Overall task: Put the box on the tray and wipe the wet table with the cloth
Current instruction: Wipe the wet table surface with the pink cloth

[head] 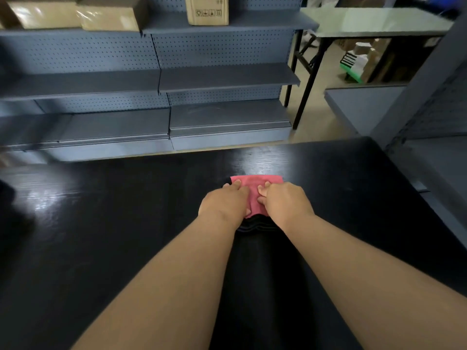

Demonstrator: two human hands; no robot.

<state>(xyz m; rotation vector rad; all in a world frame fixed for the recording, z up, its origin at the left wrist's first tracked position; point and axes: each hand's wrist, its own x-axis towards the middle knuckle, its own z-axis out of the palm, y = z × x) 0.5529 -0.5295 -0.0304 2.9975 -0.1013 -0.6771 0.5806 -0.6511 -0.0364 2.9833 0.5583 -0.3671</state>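
A pink cloth lies folded on the black table, near the middle. Both my hands press on it from the near side. My left hand covers the cloth's left half, fingers flat on it. My right hand covers the right half, its fingers curled and pinching a fold of the cloth. Under the cloth's near edge shows a dark layered thing, which I cannot identify. Neither the box nor the tray is in view on the table.
Grey-blue pegboard shelves stand beyond the table's far edge, with cardboard boxes on the top shelf. A light folding table stands at the back right. Another grey shelf unit is close on the right. Glare marks the table at left.
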